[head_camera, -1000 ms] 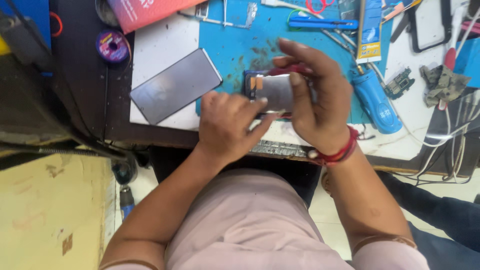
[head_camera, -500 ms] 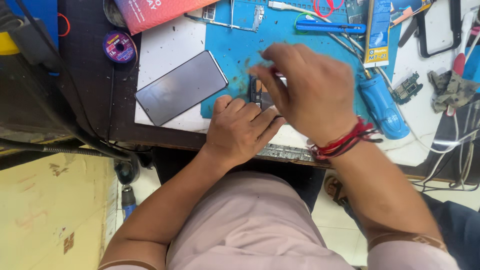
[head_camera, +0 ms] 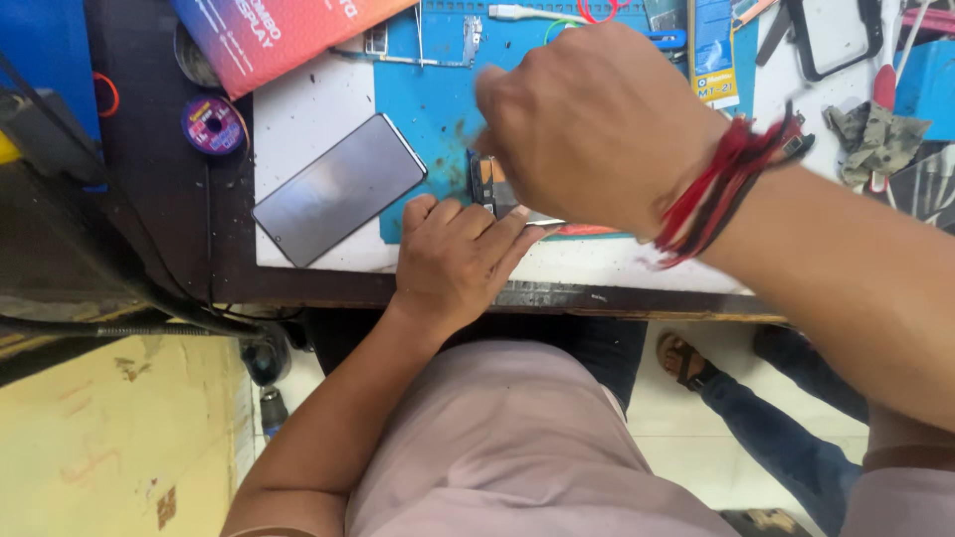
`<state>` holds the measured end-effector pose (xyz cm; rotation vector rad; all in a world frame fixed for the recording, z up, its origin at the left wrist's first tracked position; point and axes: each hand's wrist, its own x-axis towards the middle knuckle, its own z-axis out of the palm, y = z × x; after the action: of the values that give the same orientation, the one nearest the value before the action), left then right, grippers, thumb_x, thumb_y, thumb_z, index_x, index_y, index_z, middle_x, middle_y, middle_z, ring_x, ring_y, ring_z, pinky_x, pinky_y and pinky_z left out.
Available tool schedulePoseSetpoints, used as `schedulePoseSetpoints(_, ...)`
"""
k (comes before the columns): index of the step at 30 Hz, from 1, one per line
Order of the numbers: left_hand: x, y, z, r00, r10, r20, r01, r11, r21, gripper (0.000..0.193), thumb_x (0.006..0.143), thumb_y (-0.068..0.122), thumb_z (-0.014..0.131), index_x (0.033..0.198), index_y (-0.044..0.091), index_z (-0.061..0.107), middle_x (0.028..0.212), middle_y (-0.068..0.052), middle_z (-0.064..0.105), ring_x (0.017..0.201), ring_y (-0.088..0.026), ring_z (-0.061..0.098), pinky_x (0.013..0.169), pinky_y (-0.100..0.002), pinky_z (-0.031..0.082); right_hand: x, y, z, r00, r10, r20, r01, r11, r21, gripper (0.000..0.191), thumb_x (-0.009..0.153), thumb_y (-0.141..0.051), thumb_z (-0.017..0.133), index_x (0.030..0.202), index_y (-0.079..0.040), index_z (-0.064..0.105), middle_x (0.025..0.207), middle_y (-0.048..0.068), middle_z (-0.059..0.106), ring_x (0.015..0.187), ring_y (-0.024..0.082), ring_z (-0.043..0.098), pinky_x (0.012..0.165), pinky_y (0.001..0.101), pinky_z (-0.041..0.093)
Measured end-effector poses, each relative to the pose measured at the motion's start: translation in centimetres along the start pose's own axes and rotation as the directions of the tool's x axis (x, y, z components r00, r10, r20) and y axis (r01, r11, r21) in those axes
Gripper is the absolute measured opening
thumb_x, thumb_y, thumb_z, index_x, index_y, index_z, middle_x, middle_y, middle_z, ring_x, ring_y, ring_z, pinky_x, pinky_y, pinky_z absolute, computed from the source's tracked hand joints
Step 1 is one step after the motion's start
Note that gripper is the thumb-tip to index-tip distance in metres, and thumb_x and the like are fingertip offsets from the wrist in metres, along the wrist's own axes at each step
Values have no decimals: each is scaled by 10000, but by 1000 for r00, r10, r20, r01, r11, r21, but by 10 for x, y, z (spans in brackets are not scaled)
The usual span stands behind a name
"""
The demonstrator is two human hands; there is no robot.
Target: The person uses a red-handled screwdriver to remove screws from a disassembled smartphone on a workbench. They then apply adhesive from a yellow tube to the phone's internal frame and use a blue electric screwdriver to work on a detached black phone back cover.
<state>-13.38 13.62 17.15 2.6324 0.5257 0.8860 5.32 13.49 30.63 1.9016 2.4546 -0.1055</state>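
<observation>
My left hand (head_camera: 458, 261) lies on the near edge of the blue work mat (head_camera: 438, 94). Its fingers press together against the lower side of a small opened phone body (head_camera: 487, 184) and steady it on the mat. My right hand (head_camera: 597, 119) hovers above the phone, raised toward the camera and blurred, with red and black threads around the wrist. Its fingers curl downward, and anything inside them is hidden. A red-handled tool with a metal tip (head_camera: 582, 230) lies on the mat just under that hand.
A dark grey screen panel (head_camera: 338, 189) lies on the white board, left of the mat. A red box (head_camera: 269, 40) and a purple wire spool (head_camera: 212, 121) sit at the back left. Hand tools crowd the back right (head_camera: 875, 129). Another person's sandalled foot (head_camera: 684, 360) stands under the bench.
My right hand has lifted off the phone and risen toward the camera. The phone has gone from being held in both hands to lying on the mat under my left fingers.
</observation>
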Motion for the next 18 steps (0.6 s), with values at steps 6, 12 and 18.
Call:
schedulePoseSetpoints(6,0,3,4,1000,-1,-6,1,1000,2,233,928,322,844,1066,145,782,722,14,535,699,-205,496,772,-397,356,0,6,5,989,59,133,-48,995,-89,350,995,-409,657,842,-97,701,690,126,681,634,315,678,584,438,503)
schedulePoseSetpoints(12,3,3,2,1000,6,1,-6,1000,-4,231,927,319,847,1063,145,784,713,17,536,688,-204,490,764,-391,356,2,11,7,999,-37,-25,37,999,-1,287,867,-349,736,857,-65,702,625,144,665,586,327,667,545,451,497)
schedulePoseSetpoints(18,2,4,5,1000,-5,3,5,1000,1,228,916,320,851,1048,146,785,694,9,521,679,-209,487,750,-399,355,4,4,-1,995,-85,-46,86,996,21,195,878,-274,699,871,-81,716,676,127,678,646,314,676,599,439,507)
